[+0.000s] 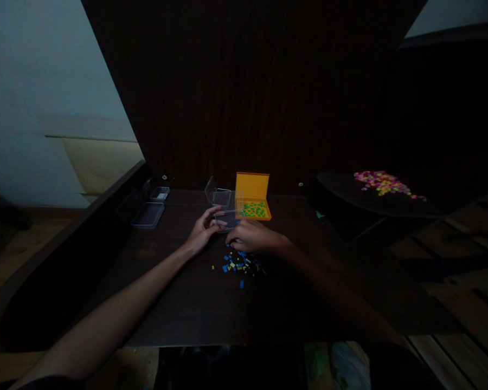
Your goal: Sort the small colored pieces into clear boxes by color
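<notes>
A clear plastic box (230,215) with its lid raised stands near the middle of the dark table. My left hand (203,230) grips its left side, thumb and fingers around the edge. Just in front of the box, my right hand (252,236) is closed with the fingers bent in a pinch; whatever they hold is hidden. Close to those fingertips is a small blue piece (228,245). Below my right hand lies a loose pile of tiny blue, yellow and whitish toy bricks (238,264). One blue brick (242,284) lies apart, nearer to me.
Behind my right hand, an open orange box (252,185) contains small green pieces (254,209). Another open clear box (222,199) stands behind my left hand. Two open clear cases (148,215) are at the left. Colourful small pieces (384,182) lie heaped on a side surface at right.
</notes>
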Available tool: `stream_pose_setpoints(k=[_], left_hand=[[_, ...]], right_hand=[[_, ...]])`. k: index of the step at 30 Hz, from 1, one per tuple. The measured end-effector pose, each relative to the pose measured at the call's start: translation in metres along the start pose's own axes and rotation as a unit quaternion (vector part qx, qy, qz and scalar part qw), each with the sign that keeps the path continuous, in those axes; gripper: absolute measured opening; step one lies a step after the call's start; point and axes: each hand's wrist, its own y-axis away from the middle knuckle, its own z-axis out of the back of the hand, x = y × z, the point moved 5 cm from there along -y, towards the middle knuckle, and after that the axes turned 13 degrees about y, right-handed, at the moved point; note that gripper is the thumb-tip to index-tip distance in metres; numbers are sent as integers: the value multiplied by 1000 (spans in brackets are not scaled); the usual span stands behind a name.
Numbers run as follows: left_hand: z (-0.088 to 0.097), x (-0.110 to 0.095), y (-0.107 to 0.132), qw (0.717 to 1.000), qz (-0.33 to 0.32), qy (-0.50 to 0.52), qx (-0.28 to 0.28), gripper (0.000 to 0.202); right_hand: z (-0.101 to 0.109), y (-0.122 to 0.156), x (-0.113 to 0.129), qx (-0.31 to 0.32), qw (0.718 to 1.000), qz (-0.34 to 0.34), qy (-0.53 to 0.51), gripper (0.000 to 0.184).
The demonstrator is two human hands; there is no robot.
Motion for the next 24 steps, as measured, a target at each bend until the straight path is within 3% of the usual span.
stream_pose_setpoints(k=[4,8,13,18,24], left_hand=[[0,-1,0,1000,-8,1,3,59],[0,-1,1,1000,-8,-2,2,59],[-1,-3,2,1000,-3,-14,0,58],[-3,-2,2,1000,1,-9,14,58],[-4,0,3,999,-2,-8,35,58]], right_hand=[[-19,-3,-1,33,999,-27,33,22],[-18,-4,-1,30,999,-27,20,20],[-1,-2,-4,17,990,34,-137,19],[12,4,-38,-71,972,-58,-215,23],[1,5,-59,-66,986,-128,-89,22]])
